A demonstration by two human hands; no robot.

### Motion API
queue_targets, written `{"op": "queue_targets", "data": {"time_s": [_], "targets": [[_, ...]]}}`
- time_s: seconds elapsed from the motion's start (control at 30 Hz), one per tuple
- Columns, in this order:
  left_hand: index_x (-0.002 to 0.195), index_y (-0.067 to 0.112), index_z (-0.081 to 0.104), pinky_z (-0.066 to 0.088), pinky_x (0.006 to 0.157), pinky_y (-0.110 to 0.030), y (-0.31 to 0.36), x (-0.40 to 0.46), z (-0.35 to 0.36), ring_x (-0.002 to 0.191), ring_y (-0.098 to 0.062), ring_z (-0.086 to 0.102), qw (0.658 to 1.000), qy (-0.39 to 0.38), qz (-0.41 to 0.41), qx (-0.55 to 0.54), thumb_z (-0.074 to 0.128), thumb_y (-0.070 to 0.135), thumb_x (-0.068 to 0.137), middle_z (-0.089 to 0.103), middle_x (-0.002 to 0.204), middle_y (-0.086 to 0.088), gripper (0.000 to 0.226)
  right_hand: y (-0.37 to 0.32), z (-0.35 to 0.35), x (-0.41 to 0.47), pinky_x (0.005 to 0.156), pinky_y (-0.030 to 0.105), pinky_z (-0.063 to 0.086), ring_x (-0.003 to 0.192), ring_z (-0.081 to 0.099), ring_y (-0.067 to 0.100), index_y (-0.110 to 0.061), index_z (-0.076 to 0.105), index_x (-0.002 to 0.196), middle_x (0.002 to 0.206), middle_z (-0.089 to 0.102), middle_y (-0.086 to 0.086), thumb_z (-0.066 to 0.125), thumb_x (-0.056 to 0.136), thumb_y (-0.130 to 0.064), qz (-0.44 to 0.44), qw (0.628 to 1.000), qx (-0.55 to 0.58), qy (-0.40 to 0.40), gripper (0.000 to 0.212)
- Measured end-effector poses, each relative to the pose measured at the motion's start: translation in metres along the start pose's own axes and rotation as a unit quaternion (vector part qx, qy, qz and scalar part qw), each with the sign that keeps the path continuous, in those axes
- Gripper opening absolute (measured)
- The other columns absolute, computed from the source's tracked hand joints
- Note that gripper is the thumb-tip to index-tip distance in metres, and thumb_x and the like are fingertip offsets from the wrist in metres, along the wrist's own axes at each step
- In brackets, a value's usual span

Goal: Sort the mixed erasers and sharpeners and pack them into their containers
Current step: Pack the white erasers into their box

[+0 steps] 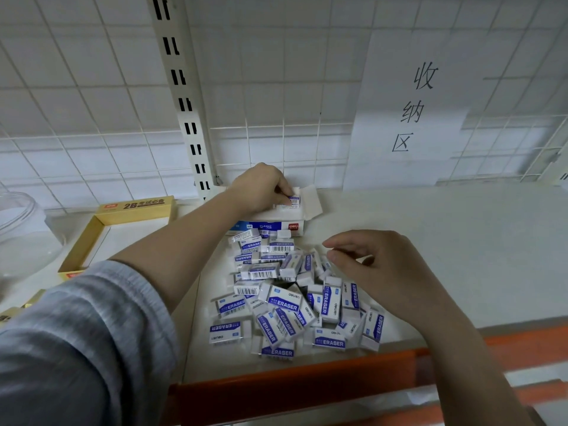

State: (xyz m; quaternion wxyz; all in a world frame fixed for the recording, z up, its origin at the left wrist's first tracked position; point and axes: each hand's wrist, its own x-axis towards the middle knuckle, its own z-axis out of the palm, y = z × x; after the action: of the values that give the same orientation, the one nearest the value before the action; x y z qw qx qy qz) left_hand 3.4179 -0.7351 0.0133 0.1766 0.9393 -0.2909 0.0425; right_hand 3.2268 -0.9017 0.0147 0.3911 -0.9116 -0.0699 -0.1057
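On the shelf: a white surface with an orange front edge carries the whole job; a paper sign with three characters hangs on the wire grid at the far right.
Eraser pile: most of the work, by my judgement, is left; dozens of wrapped white-and-blue erasers lie loose in a heap at the near middle, between the two arms.
Yellow tray: far left, marked 2B, open, and what shows of its floor holds nothing; I judge it unfilled so far.
Clear container: at the far left edge, only partly in view; its contents cannot be told.
Eraser box: white and blue, flaps open, just beyond the pile's far end; packing has begun here.
Left hand: reaches over the box, fingers curled around one eraser, seating it in the box mouth among others packed there.
Right hand: hovers over the pile's right side, fingers loosely bent; something white shows under them, but whether they grasp it I cannot tell.
Sharpeners: none can be made out, so that half of the sorting cannot be judged.
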Motion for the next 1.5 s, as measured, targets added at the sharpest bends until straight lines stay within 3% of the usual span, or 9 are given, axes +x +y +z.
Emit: {"op": "queue_targets", "data": {"time_s": [0.4, 0.53, 0.73, 0.9, 1.07, 1.13, 1.23, 1.33, 1.5], "targets": [[0.104, 0.019, 0.071, 0.039, 0.082, -0.017, 0.002, -0.026, -0.017, 0.091, -0.004, 0.052, 0.998, 0.02, -0.042, -0.051, 0.069, 0.018, 0.084, 0.065, 0.105, 0.007, 0.02, 0.004, 0.001, 0.006, 0.071, -0.006, 0.035, 0.085, 0.054, -0.022, -0.031, 0.069, 0.105, 0.084, 0.06, -0.03, 0.064, 0.085, -0.028, -0.003, 0.999, -0.004, -0.037, 0.021], [0.102, 0.021, 0.072, 0.04, 0.077, -0.017, 0.003, -0.047, -0.031, 0.084, -0.005, 0.055, 0.994, 0.027, -0.096, -0.053, 0.067, 0.013, 0.084, 0.066, 0.098, 0.007, 0.02, -0.003, 0.006, 0.023, 0.064, -0.005, 0.038, 0.076, 0.058, -0.018, -0.026, 0.068, 0.111, 0.092, 0.065, -0.019, 0.064, 0.086, -0.027, -0.036, 0.998, -0.016, -0.048, 0.025], [0.099, 0.019, 0.073, 0.041, 0.076, -0.018, 0.01, -0.09, -0.041, 0.083, -0.006, 0.057, 0.981, 0.097, -0.144, -0.088, 0.063, 0.01, 0.085, 0.065, 0.092, 0.008, 0.019, -0.011, 0.021, 0.06, 0.08, 0.024, 0.049, 0.081, 0.06, -0.006, -0.028, 0.072, 0.099, 0.096, 0.071, -0.011, 0.064, 0.084, -0.041, -0.028, 0.995, -0.052, -0.082, 0.021], [0.1, 0.019, 0.072, 0.038, 0.075, -0.014, 0.01, -0.12, -0.036, 0.08, -0.006, 0.058, 0.967, 0.122, -0.199, -0.103, 0.061, 0.008, 0.086, 0.065, 0.09, 0.008, 0.021, -0.017, 0.031, 0.074, 0.077, 0.028, 0.049, 0.086, 0.062, 0.006, -0.025, 0.072, 0.098, 0.091, 0.069, -0.009, 0.063, 0.081, -0.052, -0.014, 0.983, -0.103, -0.15, 0.034], [0.102, 0.018, 0.072, 0.037, 0.074, -0.016, 0.007, -0.133, -0.029, 0.08, -0.006, 0.056, 0.964, 0.102, -0.218, -0.112, 0.061, 0.014, 0.088, 0.064, 0.09, 0.008, 0.019, -0.018, 0.036, 0.071, 0.082, 0.041, 0.054, 0.087, 0.067, 0.027, -0.016, 0.074, 0.09, 0.087, 0.072, 0.011, 0.061, 0.086, -0.045, -0.008, 0.984, -0.095, -0.149, 0.032], [0.107, 0.019, 0.07, 0.036, 0.076, -0.016, 0.008, -0.135, -0.028, 0.084, -0.007, 0.056, 0.965, 0.091, -0.217, -0.112, 0.062, 0.017, 0.088, 0.065, 0.096, 0.007, 0.021, -0.018, 0.03, 0.069, 0.081, 0.033, 0.055, 0.089, 0.068, 0.023, -0.011, 0.073, 0.093, 0.092, 0.073, 0.009, 0.06, 0.089, -0.036, -0.008, 0.987, -0.087, -0.134, 0.029], [0.11, 0.022, 0.069, 0.035, 0.077, -0.016, 0.012, -0.136, -0.025, 0.09, -0.005, 0.055, 0.972, 0.069, -0.193, -0.118, 0.063, 0.022, 0.088, 0.067, 0.106, 0.007, 0.023, -0.019, 0.014, 0.06, 0.063, 0.004, 0.044, 0.078, 0.066, 0.004, -0.019, 0.073, 0.097, 0.085, 0.071, -0.01, 0.058, 0.088, -0.021, -0.018, 0.994, -0.056, -0.093, 0.018], [0.117, 0.026, 0.065, 0.036, 0.079, -0.015, 0.018, -0.134, -0.021, 0.095, -0.005, 0.055, 0.976, 0.037, -0.179, -0.117, 0.063, 0.029, 0.088, 0.065, 0.112, 0.007, 0.029, -0.015, 0.001, 0.045, 0.06, 0.009, 0.046, 0.073, 0.069, 0.016, -0.024, 0.071, 0.1, 0.076, 0.07, -0.014, 0.06, 0.086, -0.017, -0.008, 0.999, 0.003, -0.053, 0.019], [0.12, 0.025, 0.063, 0.039, 0.078, -0.019, 0.027, -0.129, -0.017, 0.094, -0.01, 0.056, 0.98, 0.015, -0.18, -0.078, 0.06, 0.03, 0.09, 0.065, 0.111, 0.002, 0.031, -0.011, -0.004, 0.022, 0.062, 0.006, 0.046, 0.069, 0.067, 0.0, -0.026, 0.071, 0.095, 0.078, 0.072, -0.011, 0.068, 0.08, -0.008, 0.007, 0.993, 0.114, -0.01, 0.024]]}}
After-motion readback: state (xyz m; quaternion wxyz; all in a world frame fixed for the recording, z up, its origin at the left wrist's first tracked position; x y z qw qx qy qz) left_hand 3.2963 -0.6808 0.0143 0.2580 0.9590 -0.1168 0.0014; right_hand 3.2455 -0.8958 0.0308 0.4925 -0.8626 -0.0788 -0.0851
